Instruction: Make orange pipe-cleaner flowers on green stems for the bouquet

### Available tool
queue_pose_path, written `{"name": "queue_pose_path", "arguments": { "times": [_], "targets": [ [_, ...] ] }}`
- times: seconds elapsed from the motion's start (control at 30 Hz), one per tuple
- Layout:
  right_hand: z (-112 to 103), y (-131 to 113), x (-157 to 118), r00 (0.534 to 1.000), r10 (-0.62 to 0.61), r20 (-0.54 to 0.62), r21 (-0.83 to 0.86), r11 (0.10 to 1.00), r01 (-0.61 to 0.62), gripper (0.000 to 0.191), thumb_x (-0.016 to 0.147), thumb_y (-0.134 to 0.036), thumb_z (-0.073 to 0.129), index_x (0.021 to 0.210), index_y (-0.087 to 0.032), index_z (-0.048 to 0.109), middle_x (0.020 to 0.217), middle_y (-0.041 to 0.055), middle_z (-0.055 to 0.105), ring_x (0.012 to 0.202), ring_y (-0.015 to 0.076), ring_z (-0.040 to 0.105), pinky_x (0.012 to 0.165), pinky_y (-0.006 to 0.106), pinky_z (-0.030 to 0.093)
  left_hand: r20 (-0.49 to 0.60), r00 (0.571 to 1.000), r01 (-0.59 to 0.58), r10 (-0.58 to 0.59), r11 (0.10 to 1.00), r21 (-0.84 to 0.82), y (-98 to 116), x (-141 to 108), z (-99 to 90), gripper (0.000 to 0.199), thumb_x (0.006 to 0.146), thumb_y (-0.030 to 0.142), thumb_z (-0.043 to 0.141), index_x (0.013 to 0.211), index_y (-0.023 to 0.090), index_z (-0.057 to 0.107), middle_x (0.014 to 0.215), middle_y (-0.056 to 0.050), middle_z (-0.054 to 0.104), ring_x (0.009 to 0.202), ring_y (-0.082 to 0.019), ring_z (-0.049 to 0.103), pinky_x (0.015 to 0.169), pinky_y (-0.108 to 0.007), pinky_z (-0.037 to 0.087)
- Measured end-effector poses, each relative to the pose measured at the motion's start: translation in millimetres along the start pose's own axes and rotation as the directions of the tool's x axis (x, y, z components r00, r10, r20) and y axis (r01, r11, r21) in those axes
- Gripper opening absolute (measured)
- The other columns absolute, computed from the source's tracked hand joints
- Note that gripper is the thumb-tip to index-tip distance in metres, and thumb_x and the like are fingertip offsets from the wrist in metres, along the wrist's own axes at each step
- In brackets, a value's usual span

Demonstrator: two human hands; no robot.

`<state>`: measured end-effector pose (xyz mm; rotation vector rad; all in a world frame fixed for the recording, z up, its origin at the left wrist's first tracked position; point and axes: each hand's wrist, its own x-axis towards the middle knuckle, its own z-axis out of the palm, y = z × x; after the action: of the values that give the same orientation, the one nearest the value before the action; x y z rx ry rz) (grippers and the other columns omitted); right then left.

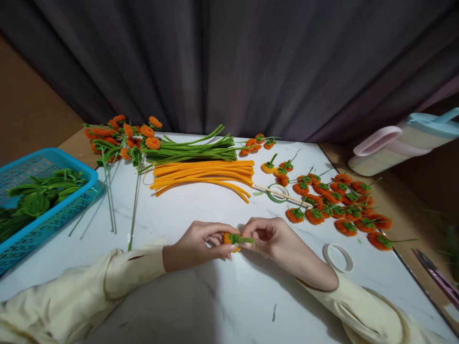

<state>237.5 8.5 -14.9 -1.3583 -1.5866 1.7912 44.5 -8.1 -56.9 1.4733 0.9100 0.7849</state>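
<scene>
My left hand (204, 241) pinches a small orange flower (229, 239) with a green centre and a short green stem, low in the middle of the view. The stem points right, and my right hand (268, 236) has its thumb and index finger closed on its end. Beyond my hands lie a bundle of yellow-orange stems (204, 174) and, behind it, a bundle of green stems (197, 149). Many orange flower heads (346, 227) with green centres are spread at the right.
At the left stands a blue basket (53, 217) of green leaves. Stemmed orange flowers (134, 136) lie back left. A green tape roll (277, 192) touches a thin stick; a white ring (338, 258), pliers (435, 272) and a tumbler (401, 143) are at the right.
</scene>
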Motion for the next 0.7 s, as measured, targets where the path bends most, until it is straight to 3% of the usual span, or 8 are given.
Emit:
{"name": "queue_pose_path", "arguments": {
  "times": [0.13,0.23,0.37,0.47,0.63,0.7],
  "targets": [
    [1.5,1.7,-1.1,0.989,-0.127,-0.07,-0.092,0.988,0.121,0.02,0.072,-0.031,0.066,0.067,-0.013,0.06,0.056,-0.004,0.046,0.052,0.0077,0.035,0.048,0.021,0.028,0.009,0.99,0.142,-0.142,0.98,-0.138,2.4,1.6,0.5,0.029,0.073,0.025,0.068,0.097,0.009,0.065,0.065,-0.001,0.065,0.057,-0.013,0.067,0.056,-0.02,0.056],
    [4.1,4.2,-1.9,0.956,-0.269,-0.114,-0.207,0.948,0.242,0.014,0.076,-0.025,0.062,0.067,-0.014,0.062,0.062,-0.0008,0.054,0.054,0.0092,0.042,0.05,0.021,0.033,0.017,0.979,0.201,-0.203,0.952,-0.23,1.9,2.5,1.1,0.032,0.072,0.028,0.069,0.098,0.01,0.065,0.065,-0.001,0.066,0.059,-0.013,0.067,0.059,-0.022,0.057],
    [6.5,9.7,-2.3,0.865,-0.485,-0.13,-0.384,0.829,0.407,0.013,0.082,-0.019,0.057,0.07,-0.016,0.061,0.068,0.0013,0.058,0.056,0.0101,0.047,0.05,0.021,0.036,0.026,0.973,0.224,-0.227,0.922,-0.315,0.4,2.4,0.8,0.035,0.071,0.032,0.071,0.098,0.011,0.064,0.066,-0.002,0.067,0.06,-0.013,0.066,0.061,-0.023,0.056],
    [3.7,11.9,-2.5,0.794,-0.603,-0.08,-0.489,0.718,0.496,0.011,0.085,-0.014,0.055,0.074,-0.016,0.059,0.071,0.0019,0.058,0.06,0.0105,0.051,0.053,0.021,0.038,0.027,0.972,0.229,-0.234,0.91,-0.346,1.4,3.1,-0.4,0.037,0.072,0.034,0.071,0.1,0.01,0.063,0.064,-0.002,0.067,0.058,-0.013,0.065,0.06,-0.023,0.054],
    [-4.9,11.6,-3.5,0.673,-0.739,0.041,-0.575,0.533,0.621,0.011,0.089,-0.012,0.05,0.087,-0.016,0.06,0.081,0.0051,0.059,0.068,0.0119,0.054,0.058,0.021,0.043,0.059,0.97,0.242,-0.237,0.894,-0.377,4.7,6.3,-2.9,0.039,0.074,0.036,0.07,0.102,0.01,0.061,0.065,-0.004,0.068,0.058,-0.015,0.066,0.06,-0.026,0.054],
    [-6.1,11.3,-3.6,0.653,-0.756,0.055,-0.585,0.506,0.634,0.013,0.089,-0.011,0.049,0.09,-0.016,0.061,0.083,0.0059,0.06,0.07,0.0122,0.056,0.06,0.022,0.044,0.058,0.971,0.237,-0.233,0.89,-0.389,5.0,7.1,-3.3,0.039,0.074,0.036,0.07,0.102,0.011,0.061,0.065,-0.004,0.068,0.058,-0.014,0.066,0.06,-0.026,0.054]
  ]
}}
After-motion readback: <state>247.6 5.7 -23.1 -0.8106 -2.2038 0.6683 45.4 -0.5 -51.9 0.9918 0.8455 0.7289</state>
